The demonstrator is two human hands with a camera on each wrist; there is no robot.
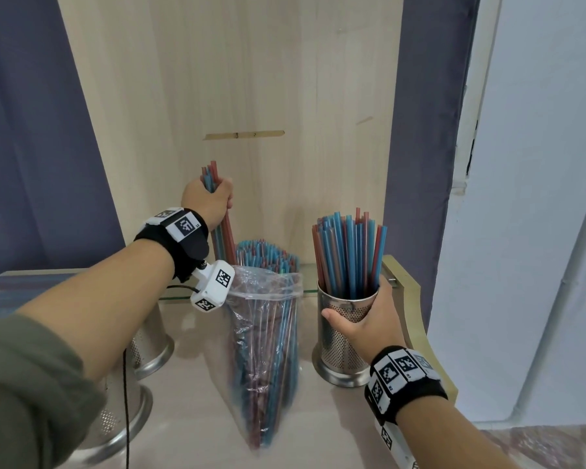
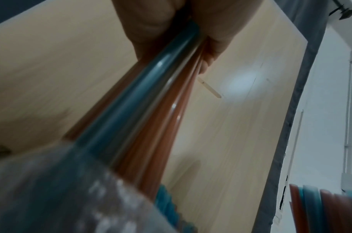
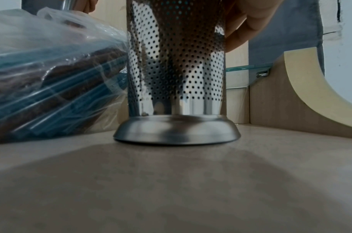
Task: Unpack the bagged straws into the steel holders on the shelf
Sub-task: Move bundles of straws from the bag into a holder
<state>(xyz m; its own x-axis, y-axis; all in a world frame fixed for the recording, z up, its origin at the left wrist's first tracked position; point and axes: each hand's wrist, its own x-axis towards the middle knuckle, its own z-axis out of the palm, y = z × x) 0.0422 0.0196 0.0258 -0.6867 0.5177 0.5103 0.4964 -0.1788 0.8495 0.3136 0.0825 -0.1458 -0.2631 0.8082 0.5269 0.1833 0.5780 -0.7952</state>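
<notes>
Three steel holders: one filled (image 1: 347, 336) at right, two (image 1: 153, 343) (image 1: 115, 421) at left behind the forearm. One plastic bag (image 1: 268, 350) of straws, too many to count. Two hands: left hand (image 1: 208, 199), right hand (image 1: 369, 319). One held bunch (image 1: 222, 238); straw number unclear. Two wristbands (image 1: 180, 236) (image 1: 405, 380)

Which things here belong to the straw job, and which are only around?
For the job:
left hand gripping a bunch of straws
plastic bag of straws
right hand holding the filled holder
two other holders

Only around:
glass shelf
curtain
</notes>
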